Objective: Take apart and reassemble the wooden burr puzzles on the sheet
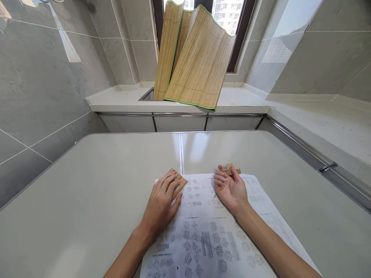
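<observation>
My left hand (pixel 162 202) lies palm down over a flat wooden piece (pixel 180 186) at the top left of a printed paper sheet (pixel 208 231). Its fingers curl over the piece, and a dark notched line shows along the upper edge. Palm up near the sheet's top right, my right hand (pixel 232 191) has a small cross-shaped wooden piece (pixel 229 166) at its thumb and fingertips. The thumb overlaps that piece and the fingers are bent; the exact contact is partly hidden. Rows of small line drawings of shapes cover the sheet.
The sheet rests on a pale glossy table (pixel 87 193) with a seam down its middle. Beyond the table, a bamboo mat (pixel 199 61) stands folded on a white ledge (pixel 121 101) before a window. Grey tiled walls (pixel 52 77) rise at both sides.
</observation>
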The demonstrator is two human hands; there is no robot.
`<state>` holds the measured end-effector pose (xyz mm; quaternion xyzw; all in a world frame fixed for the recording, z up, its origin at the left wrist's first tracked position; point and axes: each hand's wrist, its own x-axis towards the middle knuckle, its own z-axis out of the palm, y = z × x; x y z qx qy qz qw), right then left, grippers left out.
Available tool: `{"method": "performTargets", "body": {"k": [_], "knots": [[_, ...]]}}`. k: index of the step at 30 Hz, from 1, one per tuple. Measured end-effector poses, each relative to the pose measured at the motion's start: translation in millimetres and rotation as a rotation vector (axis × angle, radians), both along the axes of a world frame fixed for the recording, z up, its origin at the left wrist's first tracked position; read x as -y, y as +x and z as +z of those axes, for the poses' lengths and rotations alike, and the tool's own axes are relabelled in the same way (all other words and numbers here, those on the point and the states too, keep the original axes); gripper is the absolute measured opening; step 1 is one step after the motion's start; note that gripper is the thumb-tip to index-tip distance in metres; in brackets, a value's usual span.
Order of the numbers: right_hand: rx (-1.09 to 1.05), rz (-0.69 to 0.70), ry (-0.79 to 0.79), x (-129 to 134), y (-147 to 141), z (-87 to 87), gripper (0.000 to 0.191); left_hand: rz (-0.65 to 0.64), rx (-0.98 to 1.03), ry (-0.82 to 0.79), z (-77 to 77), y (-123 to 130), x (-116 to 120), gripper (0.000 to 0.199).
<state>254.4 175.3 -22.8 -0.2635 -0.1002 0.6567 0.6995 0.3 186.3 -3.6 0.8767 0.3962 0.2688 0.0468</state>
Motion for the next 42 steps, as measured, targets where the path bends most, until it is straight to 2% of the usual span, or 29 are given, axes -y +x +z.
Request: {"method": "performTargets", "body": {"k": [5, 8, 11, 14, 19, 21, 23, 27, 32, 36, 42], "knots": [[-0.009, 0.089, 0.039, 3.1, -10.0, 4.4, 0.018, 0.046, 0.085, -0.015, -1.6, 0.3, 0.2, 0.024], [0.144, 0.223, 0.116, 9.7, -23.0, 7.6, 0.022, 0.038, 0.169, -0.091, 1.7, 1.5, 1.6, 0.019], [0.356, 0.383, 0.231, 17.6, -35.9, 7.4, 0.029, -0.026, 0.283, -0.228, 8.2, 3.2, 5.0, 0.018], [0.54, 0.55, 0.313, 25.8, -44.8, 6.1, 0.033, -0.133, 0.366, -0.412, 12.9, 4.0, 9.5, 0.03], [0.717, 0.804, 0.348, 39.2, -51.5, 8.3, 0.042, -0.288, 0.494, -0.654, 9.9, 2.8, 13.1, 0.071], [0.741, 0.893, 0.335, 43.6, -52.7, 9.9, 0.041, -0.334, 0.502, -0.726, 8.5, 2.3, 13.1, 0.076], [0.767, 0.951, 0.336, 46.6, -53.1, 11.8, 0.041, -0.337, 0.497, -0.769, 8.9, 1.9, 13.1, 0.073], [0.8, 1.004, 0.401, 46.6, -51.8, 17.1, 0.049, -0.299, 0.515, -0.805, 12.9, 1.6, 13.2, 0.063], [0.632, 1.016, 0.411, 40.1, -48.6, 20.3, 0.048, -0.331, 0.6, -0.842, 16.1, 0.7, 12.3, 0.061], [0.655, 0.935, 0.366, 37.0, -48.2, 17.6, 0.036, -0.363, 0.648, -0.867, 15.4, 0.0, 12.2, 0.057], [0.772, 0.702, 0.272, 35.9, -50.7, 10.7, 0.029, -0.267, 0.646, -0.789, 14.3, -1.4, 12.5, 0.05]]}}
